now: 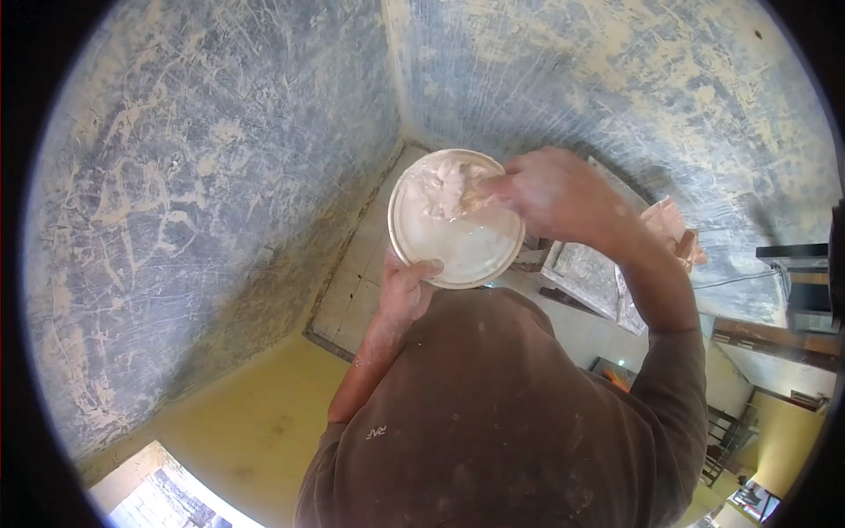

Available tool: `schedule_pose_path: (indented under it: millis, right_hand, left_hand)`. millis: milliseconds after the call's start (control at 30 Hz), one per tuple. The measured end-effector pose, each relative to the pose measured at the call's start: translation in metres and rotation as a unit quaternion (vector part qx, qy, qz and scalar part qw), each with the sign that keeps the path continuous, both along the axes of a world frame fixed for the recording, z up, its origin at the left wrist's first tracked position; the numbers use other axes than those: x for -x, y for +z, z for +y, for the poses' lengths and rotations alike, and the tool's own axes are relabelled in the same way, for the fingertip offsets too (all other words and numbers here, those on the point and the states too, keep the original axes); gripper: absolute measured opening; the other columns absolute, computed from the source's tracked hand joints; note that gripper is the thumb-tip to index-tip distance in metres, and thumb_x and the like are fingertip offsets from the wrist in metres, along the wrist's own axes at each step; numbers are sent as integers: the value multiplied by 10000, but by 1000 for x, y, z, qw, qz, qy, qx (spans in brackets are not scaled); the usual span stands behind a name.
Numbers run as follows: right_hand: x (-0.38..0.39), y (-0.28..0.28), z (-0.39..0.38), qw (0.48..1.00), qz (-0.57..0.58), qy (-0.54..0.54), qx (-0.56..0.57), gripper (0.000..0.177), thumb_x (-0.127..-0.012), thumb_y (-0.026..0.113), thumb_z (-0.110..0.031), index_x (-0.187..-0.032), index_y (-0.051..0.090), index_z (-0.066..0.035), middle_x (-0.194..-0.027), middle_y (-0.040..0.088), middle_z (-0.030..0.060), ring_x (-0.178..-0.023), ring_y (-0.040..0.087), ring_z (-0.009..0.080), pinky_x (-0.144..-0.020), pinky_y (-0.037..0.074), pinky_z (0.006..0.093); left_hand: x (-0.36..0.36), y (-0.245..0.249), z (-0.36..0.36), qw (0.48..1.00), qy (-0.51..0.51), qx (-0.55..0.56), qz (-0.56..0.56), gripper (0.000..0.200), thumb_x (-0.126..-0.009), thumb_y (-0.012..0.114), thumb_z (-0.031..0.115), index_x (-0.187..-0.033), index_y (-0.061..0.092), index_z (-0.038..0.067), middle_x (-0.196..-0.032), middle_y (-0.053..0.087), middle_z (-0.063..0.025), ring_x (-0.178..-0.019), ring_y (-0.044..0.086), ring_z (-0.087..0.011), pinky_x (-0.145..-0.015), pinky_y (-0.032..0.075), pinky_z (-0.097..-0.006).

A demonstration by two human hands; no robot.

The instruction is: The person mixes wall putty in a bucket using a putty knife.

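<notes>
My left hand (405, 289) grips the lower left rim of a round white plastic lid (462, 251), its thumb over the edge. A mound of pale, creamy paste (447, 187) lies on the upper part of the lid, with thin smears lower down. Over the lid's right side, my right hand (563, 195) is closed, its fingers at the edge of the paste. The hand's back hides whatever the fingers hold. Pale residue coats both hands.
Two scratched, patchy grey walls (229, 158) meet in a corner ahead. Below right stands a dusty, paste-marked table or board (585, 280), with a crumpled brown paper bag (666, 224) beside it. Pale tiles (356, 295) cover the floor; a dark shelf-like object (805, 286) is at far right.
</notes>
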State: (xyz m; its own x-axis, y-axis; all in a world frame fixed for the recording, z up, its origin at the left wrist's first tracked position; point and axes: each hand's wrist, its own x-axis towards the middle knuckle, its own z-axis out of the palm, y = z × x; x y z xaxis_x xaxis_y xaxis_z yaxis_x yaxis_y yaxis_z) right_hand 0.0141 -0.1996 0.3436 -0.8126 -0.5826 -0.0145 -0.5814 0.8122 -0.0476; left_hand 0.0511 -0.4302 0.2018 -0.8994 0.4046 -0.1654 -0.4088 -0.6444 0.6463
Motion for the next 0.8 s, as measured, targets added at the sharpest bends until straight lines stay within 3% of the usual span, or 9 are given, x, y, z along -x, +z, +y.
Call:
schedule_pose_path:
  millis: [133,233,300,467,533,600,633,700,800]
  right_hand:
    - [0,-11,-1,1000,1,8,-4,285,-860,625,-167,-1133,707,-158,-838,654,92,-831,647,302,-739,508,433]
    - [-4,1,-3,994,-106,-33,-19,281,-852,625,-150,-1122,702,-163,-847,656,85,-854,648,287,-761,512,426]
    - [-1,-8,-9,1000,-7,0,-1,277,-854,616,-134,-1116,703,-153,-833,653,96,-845,652,296,-754,521,434]
    - [-3,-8,-11,998,-58,-7,-16,288,-854,599,-112,-1123,701,-132,-827,645,111,-829,650,316,-743,522,439]
    - [-6,-12,-16,996,-84,-32,-22,299,-850,592,-99,-1129,698,-112,-825,640,123,-829,649,326,-744,522,440]
    - [-13,-35,-30,999,-1,-27,42,334,-837,584,-87,-1156,678,-57,-828,633,150,-811,644,347,-741,524,450]
    - [-19,-35,-35,999,3,-28,42,334,-837,584,-87,-1156,678,-57,-828,633,150,-811,644,347,-741,524,450]
    - [-30,-36,-45,986,-45,-74,144,378,-819,580,-68,-1187,651,-14,-828,625,175,-789,639,364,-727,522,463]
    - [-23,-27,-41,986,33,-103,126,389,-817,575,-55,-1198,640,-16,-831,623,181,-763,631,374,-705,516,471]
  left_hand:
    - [-2,1,-3,999,23,-20,-34,746,-735,549,-112,-1448,363,-2,-1370,531,-169,-1266,538,-287,-1064,451,-415]
    - [-3,0,-7,1000,10,-6,-27,739,-737,548,-111,-1446,363,-11,-1371,530,-173,-1268,538,-287,-1063,454,-420]
    - [-4,-1,-6,1000,7,-7,-20,732,-740,547,-112,-1443,365,-17,-1372,529,-175,-1264,542,-288,-1061,458,-422]
    - [-5,-16,-5,999,24,-29,-16,706,-754,544,-114,-1433,370,-30,-1378,522,-182,-1246,558,-286,-1053,470,-420]
    - [-7,-12,-6,1000,-1,-25,-13,684,-798,545,-103,-1445,357,15,-1374,525,-162,-1254,548,-305,-1076,454,-452]
    - [-7,-4,-1,999,16,-44,-20,670,-803,537,-112,-1439,361,6,-1366,528,-165,-1243,557,-288,-1065,461,-426]
    - [-7,-2,2,997,35,-62,-27,657,-809,530,-121,-1434,365,-3,-1357,532,-168,-1231,567,-271,-1053,468,-400]
    - [-6,-11,8,996,57,-62,-22,655,-817,529,-123,-1437,360,4,-1355,532,-162,-1236,562,-268,-1055,467,-398]
    - [-8,-14,8,994,85,-60,-17,659,-825,533,-125,-1443,350,12,-1357,527,-153,-1252,549,-263,-1053,467,-398]
